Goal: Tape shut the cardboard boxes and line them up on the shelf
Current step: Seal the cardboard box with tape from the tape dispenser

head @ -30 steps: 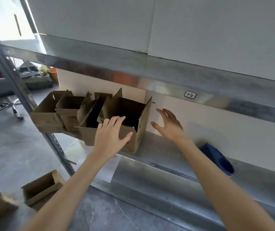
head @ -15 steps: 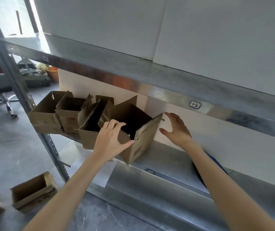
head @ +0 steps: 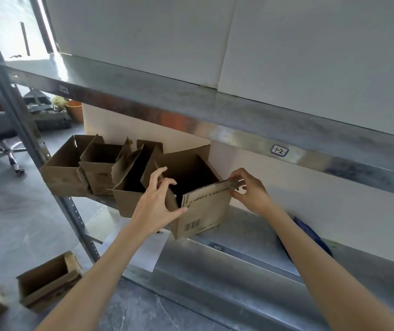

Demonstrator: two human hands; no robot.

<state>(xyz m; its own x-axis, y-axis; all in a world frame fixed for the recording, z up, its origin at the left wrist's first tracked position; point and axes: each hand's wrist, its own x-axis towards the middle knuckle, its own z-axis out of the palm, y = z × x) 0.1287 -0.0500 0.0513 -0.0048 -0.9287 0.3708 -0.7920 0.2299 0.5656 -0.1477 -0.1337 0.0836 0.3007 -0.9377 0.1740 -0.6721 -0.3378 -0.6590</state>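
An open cardboard box with a barcode (head: 203, 211) stands turned at an angle on the metal shelf (head: 250, 232), its flaps up. My left hand (head: 157, 204) grips its near left wall, thumb outside and fingers over the rim. My right hand (head: 248, 189) pinches the tip of its right flap. Three more open boxes (head: 100, 168) stand in a row to its left on the same shelf.
A dark blue object (head: 310, 235) lies on the shelf behind my right forearm. An upper shelf (head: 215, 108) hangs just above. Two open boxes (head: 48, 283) lie on the floor at lower left. A shelf post (head: 38, 149) and an office chair (head: 0, 149) stand left.
Both hands have closed onto the box: the left one now grips its wall, the right one went from hovering open to pinching the flap. The box has turned and slid toward me.
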